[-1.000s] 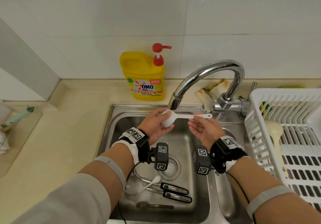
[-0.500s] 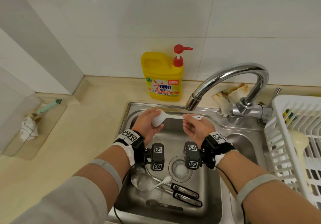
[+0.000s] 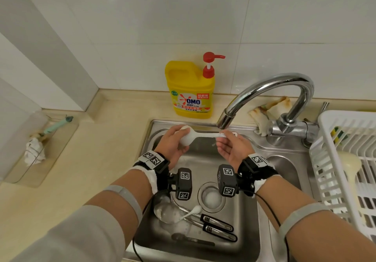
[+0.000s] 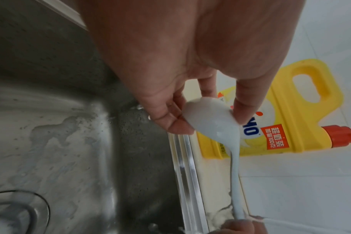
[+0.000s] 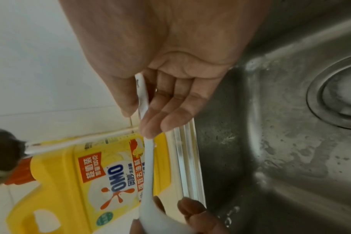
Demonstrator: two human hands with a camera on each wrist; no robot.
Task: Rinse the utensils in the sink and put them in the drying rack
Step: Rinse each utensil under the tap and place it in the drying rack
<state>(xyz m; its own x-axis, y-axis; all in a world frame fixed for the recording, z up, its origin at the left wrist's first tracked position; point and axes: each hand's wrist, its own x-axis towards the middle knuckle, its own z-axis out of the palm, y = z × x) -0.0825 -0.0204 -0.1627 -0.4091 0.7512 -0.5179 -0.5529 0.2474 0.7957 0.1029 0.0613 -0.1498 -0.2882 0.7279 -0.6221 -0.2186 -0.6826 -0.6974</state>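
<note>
A white plastic spoon point(image 3: 195, 137) lies level across the sink point(image 3: 280, 160), its handle under the faucet spout point(image 3: 224, 121), where a thin stream of water falls. My left hand point(image 3: 175, 141) grips the spoon bowl point(image 4: 212, 117) between thumb and fingers. My right hand point(image 3: 227, 139) pinches the handle point(image 5: 143, 93) between thumb and fingers. On the sink floor lie a steel ladle point(image 3: 166, 211), a small white spoon point(image 3: 191, 212), two black-handled utensils point(image 3: 217, 224) and a dark spoon point(image 3: 191, 239). The white drying rack point(image 3: 345, 160) stands at the right with a cream spatula point(image 3: 350, 164) in it.
A yellow detergent bottle point(image 3: 190, 90) with a red pump stands behind the sink. A crumpled cloth point(image 3: 268, 111) lies beside the faucet base. At the left, a clear tray point(image 3: 40, 149) holds a brush and rag. The drain point(image 3: 211, 197) sits mid-sink.
Both hands with the white spoon shifted left, so the handle rather than the bowl now lies under the spout. The head camera swung left, moving the rack toward the right edge.
</note>
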